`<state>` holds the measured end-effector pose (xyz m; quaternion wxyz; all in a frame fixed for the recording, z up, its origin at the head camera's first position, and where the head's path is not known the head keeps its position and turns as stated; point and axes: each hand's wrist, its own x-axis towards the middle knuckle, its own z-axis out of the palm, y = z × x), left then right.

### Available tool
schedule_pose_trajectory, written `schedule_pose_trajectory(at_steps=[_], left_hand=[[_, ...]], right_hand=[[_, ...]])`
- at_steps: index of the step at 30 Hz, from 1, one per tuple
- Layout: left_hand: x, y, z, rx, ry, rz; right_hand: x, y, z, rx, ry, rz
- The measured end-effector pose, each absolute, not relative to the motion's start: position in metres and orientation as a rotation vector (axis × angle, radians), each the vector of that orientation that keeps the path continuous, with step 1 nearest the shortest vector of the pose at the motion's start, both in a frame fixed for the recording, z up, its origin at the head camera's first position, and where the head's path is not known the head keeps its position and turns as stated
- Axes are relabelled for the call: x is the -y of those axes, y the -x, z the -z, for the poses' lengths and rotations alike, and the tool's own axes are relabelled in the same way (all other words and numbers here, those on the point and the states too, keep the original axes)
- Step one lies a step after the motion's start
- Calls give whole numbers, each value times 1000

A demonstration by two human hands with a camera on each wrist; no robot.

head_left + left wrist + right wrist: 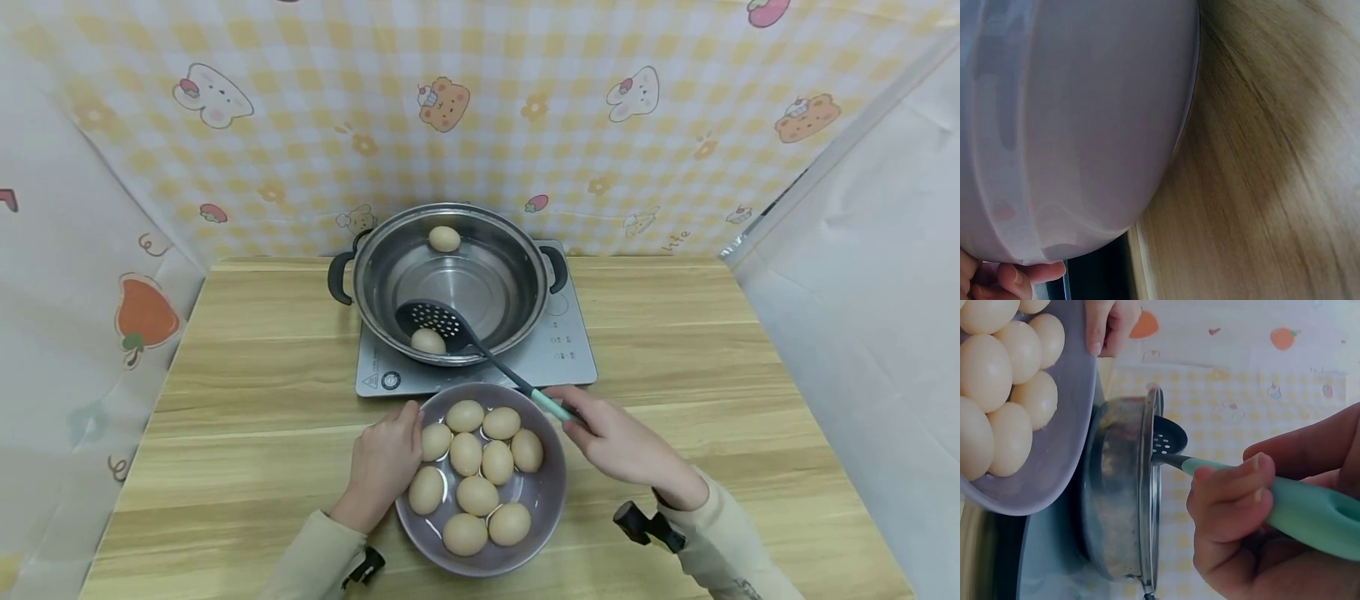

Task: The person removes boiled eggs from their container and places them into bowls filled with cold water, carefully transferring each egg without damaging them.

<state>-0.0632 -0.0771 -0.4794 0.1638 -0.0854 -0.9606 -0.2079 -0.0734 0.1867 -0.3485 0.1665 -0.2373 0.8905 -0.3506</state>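
My right hand (626, 437) grips the mint-green handle of a dark skimmer (480, 343). The skimmer's perforated head reaches into a steel pot (536, 321), where one egg (428, 341) overlaps the head's near edge. Another egg (444, 239) lies at the pot's far side. With fingers at the rim, my left hand (382, 458) holds the left side of a mauve bowl (480, 565) containing several eggs (477, 496). In the left wrist view the bowl's outer wall (1097, 125) fills much of the frame, with fingertips (1013, 279) at its rim.
The two-handled pot stands on a flat white induction cooker (573, 333) behind the bowl. Under everything is a wood-grain table (660, 333). A checked, patterned cloth (495, 125) hangs behind, and pale sheeting (885, 250) borders the sides.
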Motion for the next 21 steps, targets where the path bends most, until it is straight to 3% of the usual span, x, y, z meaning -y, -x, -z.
schedule_pose_trajectory(at_steps=[21], left_hand=[[77,63,479,2765,224,615]], right_hand=[[-199,94,347,-2238,426,1226]])
